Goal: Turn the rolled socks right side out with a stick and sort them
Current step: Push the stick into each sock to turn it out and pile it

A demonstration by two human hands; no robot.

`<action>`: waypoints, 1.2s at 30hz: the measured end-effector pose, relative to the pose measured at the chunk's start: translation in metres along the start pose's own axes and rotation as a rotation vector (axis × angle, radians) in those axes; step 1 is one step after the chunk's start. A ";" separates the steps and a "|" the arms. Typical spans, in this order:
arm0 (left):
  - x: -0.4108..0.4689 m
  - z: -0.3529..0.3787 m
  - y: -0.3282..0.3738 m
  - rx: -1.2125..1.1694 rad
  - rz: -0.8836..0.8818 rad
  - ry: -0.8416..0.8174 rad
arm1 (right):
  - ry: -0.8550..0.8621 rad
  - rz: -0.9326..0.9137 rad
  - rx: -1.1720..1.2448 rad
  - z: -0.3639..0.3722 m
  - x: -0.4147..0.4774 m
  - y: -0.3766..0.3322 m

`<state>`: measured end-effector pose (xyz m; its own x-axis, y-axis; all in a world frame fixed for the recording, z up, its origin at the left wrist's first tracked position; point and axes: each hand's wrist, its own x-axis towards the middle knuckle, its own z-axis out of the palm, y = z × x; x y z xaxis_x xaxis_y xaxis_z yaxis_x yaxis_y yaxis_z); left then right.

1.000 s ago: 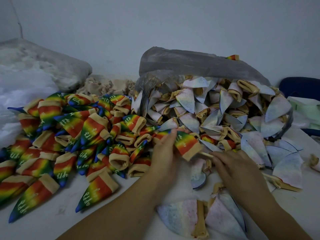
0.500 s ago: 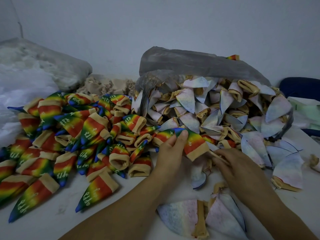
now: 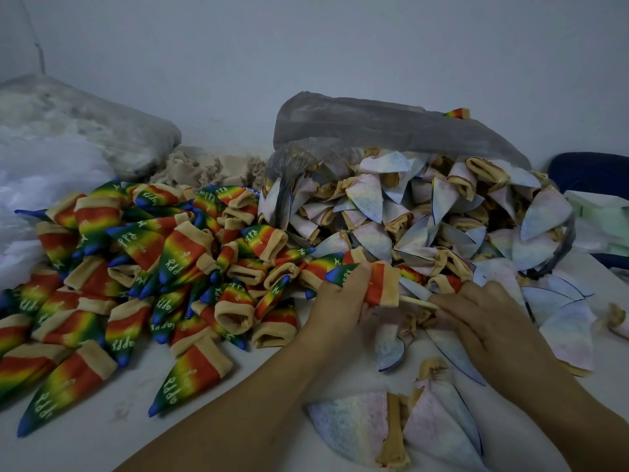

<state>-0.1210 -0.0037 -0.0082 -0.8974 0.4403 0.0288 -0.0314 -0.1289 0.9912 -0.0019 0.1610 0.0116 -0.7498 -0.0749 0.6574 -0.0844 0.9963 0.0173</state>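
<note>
My left hand (image 3: pixel 343 298) grips a rainbow sock (image 3: pixel 379 284) with a tan cuff, its blue tip poking out to the left past my fingers. A thin wooden stick (image 3: pixel 417 301) runs out of the sock's cuff into my right hand (image 3: pixel 486 318), which is closed around its other end. To the left lies a heap of rainbow socks (image 3: pixel 143 267) turned colour side out. Behind my hands a heap of pale inside-out socks (image 3: pixel 408 219) spills from a grey plastic bag (image 3: pixel 374 120).
More pale inside-out socks lie near the front edge (image 3: pixel 391 430) and to the right (image 3: pixel 568 328). A beige fabric pile (image 3: pixel 211 168) and a white fluffy heap (image 3: pixel 41 178) sit at the back left. A dark blue object (image 3: pixel 592 172) is at the far right.
My left hand has slid up over the rainbow sock and pulled it leftward along the stick, so more of the stick shows. The right hand stayed roughly where it was.
</note>
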 end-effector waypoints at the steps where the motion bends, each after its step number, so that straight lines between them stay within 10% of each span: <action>1: 0.001 -0.001 0.002 0.016 -0.013 0.012 | 0.004 -0.002 0.006 0.000 -0.001 -0.003; 11: 0.012 -0.001 0.005 0.059 -0.051 0.113 | -0.205 0.442 0.381 0.010 -0.007 -0.052; 36: 0.010 -0.005 -0.013 -0.149 0.005 0.052 | -0.148 0.350 0.138 0.011 -0.005 -0.010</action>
<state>-0.1319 -0.0014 -0.0218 -0.9190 0.3937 0.0231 -0.0884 -0.2629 0.9608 -0.0050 0.1510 0.0000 -0.8345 0.2521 0.4900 0.1126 0.9485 -0.2961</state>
